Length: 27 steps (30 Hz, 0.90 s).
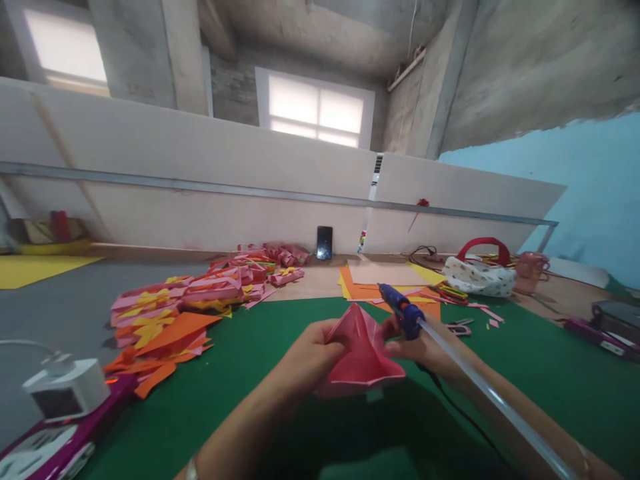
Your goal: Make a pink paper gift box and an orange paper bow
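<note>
A pink folded paper piece [361, 350] is held up in front of me, its top pointed and its lower side spread open. My left hand [317, 347] pinches it from the left, thumb on the near face. In my right hand [425, 347] is a blue hot glue gun [407, 313], nozzle pointing away to the upper left. A long clear glue stick [490, 393] sticks out of its back toward me. The right fingertips are at the paper's right edge; whether they grip it too is hard to see. A dark cable hangs below the gun.
Pink, orange and yellow paper pieces [180, 300] lie heaped on the left. A purple power strip [115, 393] holds a white charger [67, 387]. Flat coloured sheets [380, 273], scissors [453, 293], a patterned bag [480, 277] and a phone [325, 243] stand or lie farther back.
</note>
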{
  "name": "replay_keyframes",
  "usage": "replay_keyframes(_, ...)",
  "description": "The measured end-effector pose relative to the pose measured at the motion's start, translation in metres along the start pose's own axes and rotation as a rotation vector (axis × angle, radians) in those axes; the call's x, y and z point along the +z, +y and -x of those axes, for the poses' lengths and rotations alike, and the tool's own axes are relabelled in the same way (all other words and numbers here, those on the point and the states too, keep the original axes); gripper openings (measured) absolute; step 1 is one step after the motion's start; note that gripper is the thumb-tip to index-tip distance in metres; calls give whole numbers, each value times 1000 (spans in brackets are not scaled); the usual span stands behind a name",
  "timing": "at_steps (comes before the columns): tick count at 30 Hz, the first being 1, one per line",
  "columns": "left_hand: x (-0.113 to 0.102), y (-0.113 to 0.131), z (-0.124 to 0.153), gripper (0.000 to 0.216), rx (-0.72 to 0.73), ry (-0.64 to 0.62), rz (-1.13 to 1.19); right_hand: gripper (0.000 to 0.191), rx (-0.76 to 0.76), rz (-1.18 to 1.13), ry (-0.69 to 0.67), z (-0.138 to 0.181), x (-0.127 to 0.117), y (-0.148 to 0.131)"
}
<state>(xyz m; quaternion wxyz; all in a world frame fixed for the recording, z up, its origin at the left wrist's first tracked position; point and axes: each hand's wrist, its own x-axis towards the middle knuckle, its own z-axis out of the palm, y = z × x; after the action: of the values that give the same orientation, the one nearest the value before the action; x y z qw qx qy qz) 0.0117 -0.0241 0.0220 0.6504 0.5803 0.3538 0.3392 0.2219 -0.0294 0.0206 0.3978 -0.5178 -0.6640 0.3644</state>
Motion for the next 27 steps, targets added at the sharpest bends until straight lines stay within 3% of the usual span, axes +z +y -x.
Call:
replay_keyframes(4, 1, -1, -1, 15, 1, -16, -20, 31, -14, -26, 15, -2, 10, 5)
replay_keyframes(9, -1, -8, -7, 19, 55, -33, -37, 26, -70, 169, 74, -3, 18, -2)
replay_keyframes(17, 2, -9, -5, 21, 59, -67, -150, 23, -42, 33, -11, -1, 30, -12)
replay_keyframes(24, 4, -14, -10, 16, 22, 125, -284, 24, -15, 56, 30, 0, 38, -6)
replay_keyframes(27, 0, -16, -13, 16, 31, 151, -330, 23, -15, 88, 45, 1, 42, -10)
